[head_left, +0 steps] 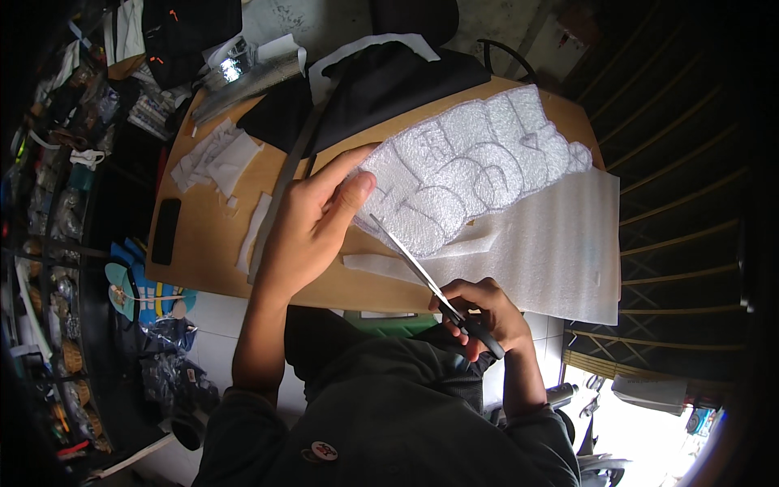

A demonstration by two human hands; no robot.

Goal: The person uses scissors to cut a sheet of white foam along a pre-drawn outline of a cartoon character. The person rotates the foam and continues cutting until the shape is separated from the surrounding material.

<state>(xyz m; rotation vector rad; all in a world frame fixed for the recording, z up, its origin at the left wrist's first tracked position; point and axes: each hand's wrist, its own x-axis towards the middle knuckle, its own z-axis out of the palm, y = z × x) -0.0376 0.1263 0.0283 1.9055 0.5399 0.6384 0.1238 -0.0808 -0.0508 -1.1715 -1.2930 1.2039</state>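
Observation:
My left hand (312, 227) pinches the left end of a white foam cutout (462, 162), thumb on top and the other fingers underneath. Dark outlines of rounded, overlapping shapes are drawn across the cutout, and its edge is wavy. In my right hand (493, 312) is a pair of scissors (422, 274) with black handles, the fingers around the grips. The blades look nearly closed and point up and left. Their tips lie over or against the cutout's lower left edge, close to my left thumb; whether they touch it, I cannot tell.
Under the cutout, a large white foam sheet (568, 260) overhangs the wooden table's (365, 284) right side. Foam scraps (219, 158), a black phone (166, 231) and a long straight bar (280, 195) lie left. Black fabric (389, 89) covers the far side. Crowded shelves (69, 243) stand left.

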